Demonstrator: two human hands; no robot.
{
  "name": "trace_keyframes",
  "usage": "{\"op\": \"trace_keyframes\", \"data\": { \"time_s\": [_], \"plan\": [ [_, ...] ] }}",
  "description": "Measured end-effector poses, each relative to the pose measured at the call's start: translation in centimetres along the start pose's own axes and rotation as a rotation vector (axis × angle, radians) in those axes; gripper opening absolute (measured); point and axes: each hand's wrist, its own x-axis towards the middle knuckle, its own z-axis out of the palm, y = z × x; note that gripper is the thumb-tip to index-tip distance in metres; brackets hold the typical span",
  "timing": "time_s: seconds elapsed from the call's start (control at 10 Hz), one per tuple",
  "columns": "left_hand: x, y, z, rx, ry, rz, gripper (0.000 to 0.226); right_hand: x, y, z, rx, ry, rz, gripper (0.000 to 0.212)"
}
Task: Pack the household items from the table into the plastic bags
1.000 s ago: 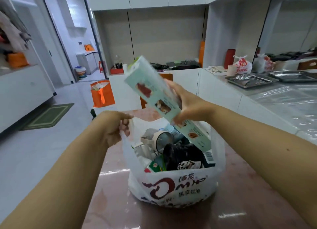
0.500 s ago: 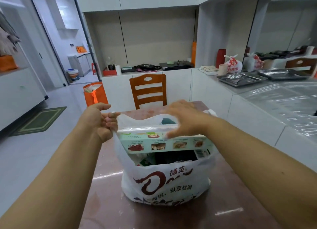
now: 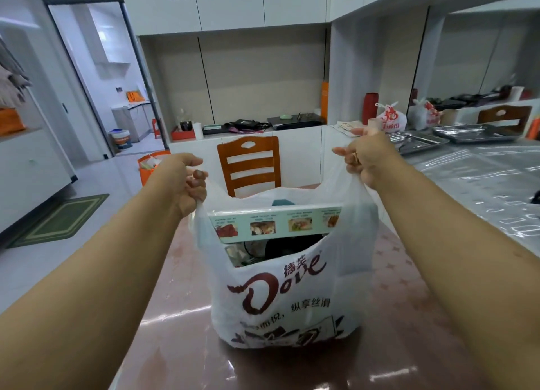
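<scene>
On the counter (image 3: 181,316), head view: white plastic bag (image 3: 280,299) stands upright w/ long box (image 3: 274,224) lying across its mouth, dark items below. Left hand (image 3: 182,182) & right hand (image 3: 365,158) each grip a handle, pulled up & apart. 0.5 s ago right hand rested flat on box.
</scene>
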Motion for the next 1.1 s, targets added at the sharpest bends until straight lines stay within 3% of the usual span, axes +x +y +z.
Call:
{"op": "trace_keyframes", "data": {
  "time_s": [0.2, 0.4, 0.6, 0.9, 1.1],
  "plan": [
    [2.7, 1.4, 2.3, 0.044, 0.003, 0.013, 0.046, 3.4, -2.4, 0.7, -0.103, -0.042, -0.158, 0.046],
    [5.3, -2.6, 4.3, 0.11, 0.091, -0.051, 0.028, 6.8, 3.1, 0.7, -0.262, -0.098, -0.015, 0.037],
    [6.0, -2.5, 5.3, 0.215, 0.124, -0.063, 0.031, 8.1, 3.7, 0.2, -0.329, -0.075, -0.081, 0.034],
    [5.2, -2.6, 6.5, 0.544, 0.198, 0.081, 0.022, 8.2, 4.5, 0.8, -0.363, -0.065, -0.111, 0.037],
    [4.4, -2.3, 7.2, 0.56, 0.195, 0.135, 0.025, 7.5, 4.1, 0.9, -0.427, -0.02, -0.143, 0.035]
  ]
}}
